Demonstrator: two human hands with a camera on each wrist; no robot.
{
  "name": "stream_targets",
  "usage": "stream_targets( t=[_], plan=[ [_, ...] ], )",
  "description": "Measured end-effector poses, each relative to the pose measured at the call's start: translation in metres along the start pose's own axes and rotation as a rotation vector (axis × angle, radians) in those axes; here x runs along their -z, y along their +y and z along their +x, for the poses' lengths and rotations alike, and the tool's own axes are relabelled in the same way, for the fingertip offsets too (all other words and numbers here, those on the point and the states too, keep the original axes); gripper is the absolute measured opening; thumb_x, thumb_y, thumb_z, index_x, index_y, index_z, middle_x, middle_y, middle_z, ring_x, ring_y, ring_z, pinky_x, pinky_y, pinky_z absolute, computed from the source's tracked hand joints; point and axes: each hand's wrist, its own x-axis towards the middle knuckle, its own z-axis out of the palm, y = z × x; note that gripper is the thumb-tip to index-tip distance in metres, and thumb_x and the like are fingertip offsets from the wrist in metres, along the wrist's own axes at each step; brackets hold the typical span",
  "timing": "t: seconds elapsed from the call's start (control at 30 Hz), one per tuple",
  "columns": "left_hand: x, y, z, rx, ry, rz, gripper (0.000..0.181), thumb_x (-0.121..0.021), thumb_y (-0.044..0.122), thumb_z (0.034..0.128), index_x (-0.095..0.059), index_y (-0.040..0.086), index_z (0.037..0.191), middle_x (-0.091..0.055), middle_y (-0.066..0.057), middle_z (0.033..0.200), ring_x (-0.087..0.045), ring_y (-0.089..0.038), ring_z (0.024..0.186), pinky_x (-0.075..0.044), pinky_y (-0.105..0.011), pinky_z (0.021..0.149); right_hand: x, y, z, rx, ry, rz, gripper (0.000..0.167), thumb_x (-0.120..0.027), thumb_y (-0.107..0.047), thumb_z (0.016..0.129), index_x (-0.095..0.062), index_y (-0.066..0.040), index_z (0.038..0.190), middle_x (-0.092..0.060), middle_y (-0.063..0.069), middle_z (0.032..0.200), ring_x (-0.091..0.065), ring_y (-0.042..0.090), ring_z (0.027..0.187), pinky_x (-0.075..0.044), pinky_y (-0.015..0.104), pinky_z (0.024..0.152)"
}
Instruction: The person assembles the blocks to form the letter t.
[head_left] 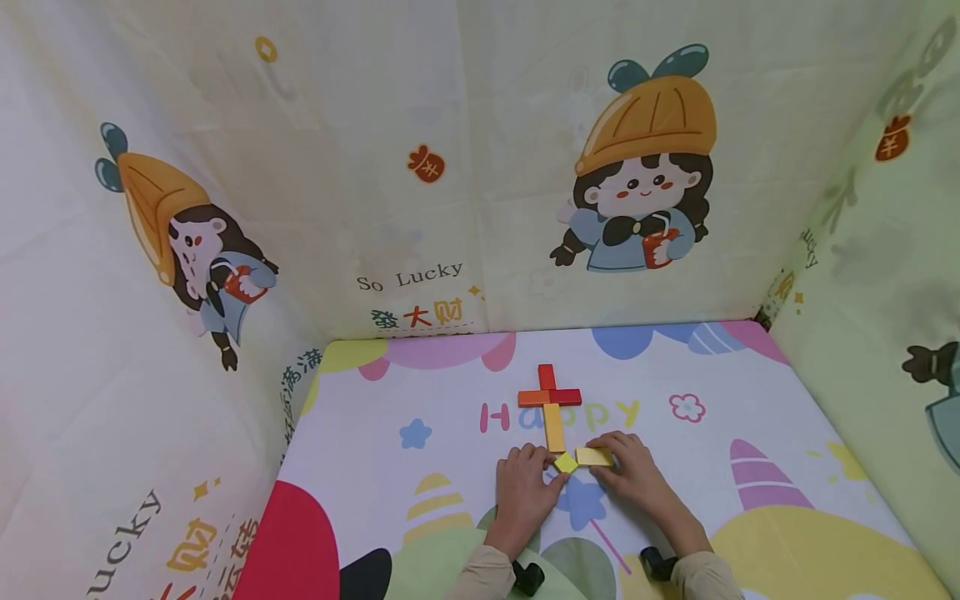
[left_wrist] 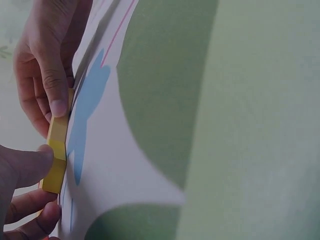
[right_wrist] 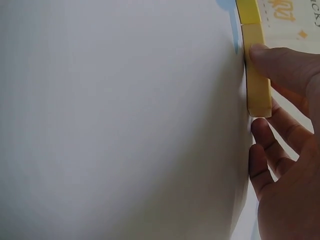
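Observation:
Between the thumb and fingers of my left hand (head_left: 522,496) is a small bright yellow block (head_left: 566,463), turned like a diamond in the head view. My right hand (head_left: 633,475) pinches a pale yellow rectangular block (head_left: 595,457), lying crosswise just right of the yellow one. In the right wrist view the thumb (right_wrist: 282,62) presses on the long side of this block, whose end sits against the bright yellow block (right_wrist: 248,11). A longer light orange block (head_left: 553,427) lies lengthwise just beyond both hands. Beyond it lie an orange block (head_left: 533,398) and two red blocks, arranged as a cross.
A printed cloth (head_left: 450,400) with "Happy" lettering and coloured shapes covers the table. Pale printed curtains (head_left: 495,208) rise behind it and at both sides. Dark straps (head_left: 658,564) sit at the wrists.

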Motion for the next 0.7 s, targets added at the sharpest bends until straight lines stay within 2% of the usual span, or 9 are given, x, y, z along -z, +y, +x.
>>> stream_targets(
  t=[0.37, 0.7],
  plan=[
    [-0.0007, -0.0017, 0.0005, -0.02, 0.018, -0.001, 0.029, -0.084, 0.049, 0.0838, -0.071, 0.026, 0.095, -0.063, 0.01, 0.089, -0.053, -0.01, 0.082, -0.036, -0.026, 0.069, -0.0016, 0.0023, 0.001, 0.009, -0.023, -0.029, 0.04, -0.09, -0.01, 0.078, -0.074, -0.016, 0.114, -0.071, 0.001, 0.111, -0.059, 0.023, 0.104, -0.049, 0.046, 0.089],
    [-0.0003, -0.0019, 0.0001, -0.022, 0.015, -0.004, 0.029, -0.084, 0.049, 0.084, -0.071, 0.026, 0.096, -0.062, 0.011, 0.088, -0.053, -0.01, 0.083, -0.035, -0.025, 0.07, -0.0009, 0.0028, -0.0004, 0.056, 0.012, -0.018, 0.041, -0.091, -0.009, 0.076, -0.074, -0.016, 0.113, -0.072, 0.001, 0.11, -0.06, 0.023, 0.1, -0.049, 0.043, 0.086]
  ],
)
